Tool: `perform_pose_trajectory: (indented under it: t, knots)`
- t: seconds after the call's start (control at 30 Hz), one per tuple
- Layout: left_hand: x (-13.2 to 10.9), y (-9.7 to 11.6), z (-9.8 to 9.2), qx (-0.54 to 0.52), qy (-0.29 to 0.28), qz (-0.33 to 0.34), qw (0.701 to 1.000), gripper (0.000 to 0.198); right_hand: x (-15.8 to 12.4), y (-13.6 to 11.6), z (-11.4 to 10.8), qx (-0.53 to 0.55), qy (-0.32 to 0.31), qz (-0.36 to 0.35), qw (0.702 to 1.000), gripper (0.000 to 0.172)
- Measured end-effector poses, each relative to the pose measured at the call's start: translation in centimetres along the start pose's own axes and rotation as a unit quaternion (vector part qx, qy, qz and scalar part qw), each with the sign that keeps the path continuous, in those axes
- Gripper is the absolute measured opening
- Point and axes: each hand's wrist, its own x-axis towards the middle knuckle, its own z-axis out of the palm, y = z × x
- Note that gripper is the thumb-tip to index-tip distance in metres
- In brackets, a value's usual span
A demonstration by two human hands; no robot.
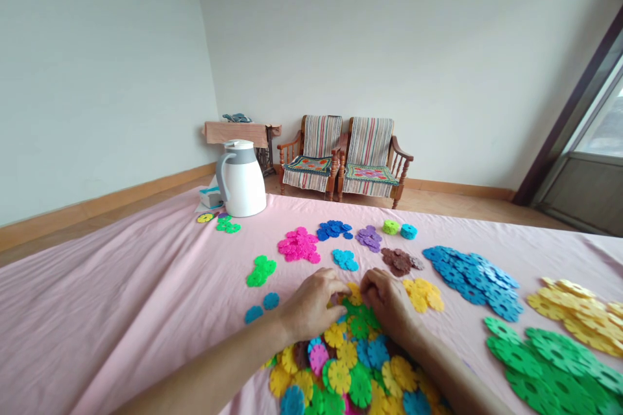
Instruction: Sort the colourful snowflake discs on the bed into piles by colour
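Note:
Both hands are at the far edge of a mixed pile of plastic snowflake discs in yellow, green, blue, pink and brown. My left hand has its fingers bent, with thumb and fingertips curled over the discs; what they grip is partly hidden. A yellow snowflake disc shows between the hands, close to the left fingertips. Curled like a loose fist, my right hand covers whatever its fingertips pinch. Beside it lie yellow discs, and brown discs sit just beyond.
Sorted piles surround the hands: pink, dark blue, purple, large blue, large green and large yellow discs. A white jug stands at the back left on the pink cloth. Two armchairs are behind.

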Motion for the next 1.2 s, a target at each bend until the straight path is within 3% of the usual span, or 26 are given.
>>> perform_pose_trajectory:
  t: [0.27, 0.53, 0.83, 1.2]
  knots:
    - [-0.02, 0.61, -0.03, 0.005, -0.006, 0.020, 1.000, 0.018, -0.01, 0.09, 0.05, -0.004, 0.003, 0.001, 1.000, 0.019]
    - [-0.05, 0.45, 0.33, -0.020, 0.008, 0.041, 0.999, 0.038, -0.25, -0.58, -0.23, 0.004, -0.010, -0.005, 1.000, 0.022]
    - [-0.23, 0.46, 0.38, -0.039, -0.003, 0.031, 0.999, 0.040, -0.30, -0.34, 0.10, -0.005, -0.019, -0.010, 1.000, 0.023]
    - [-0.20, 0.82, 0.20, -0.025, 0.019, 0.010, 0.999, 0.019, -0.41, -0.20, 0.27, -0.024, -0.016, -0.014, 0.999, 0.024]
